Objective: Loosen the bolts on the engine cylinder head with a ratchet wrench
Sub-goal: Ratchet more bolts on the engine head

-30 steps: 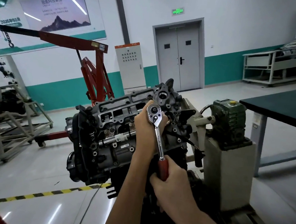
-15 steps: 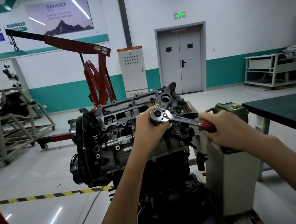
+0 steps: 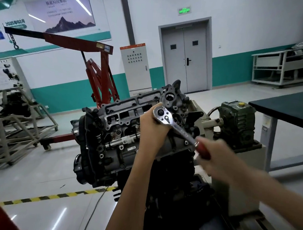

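Chrome at one end and red at the other, the ratchet wrench lies slantwise against the right part of the engine cylinder head, with its round head up and to the left and its handle running down to the right. The left hand comes up from below with its back to the camera and is curled round the wrench just under the round head, cupping it against the engine. Its fingertips are tucked behind the tool and cannot be seen, and the bolt under the wrench head is hidden too. The right hand is wrapped closed on the red handle, so only a short stretch of red shows above the knuckles (the hand is blurred, and the lie of single fingers cannot be made out). The bare chrome shank spans the gap between the two hands. The engine sits tilted on its stand in the middle of the workshop floor, with the cylinder head's dark openings and small bolts facing up and towards the camera. A green gearbox stands just to its right, near the corner of a dark table. A red engine crane stands behind the engine, and yellow-and-black floor tape runs across the floor to the lower left.
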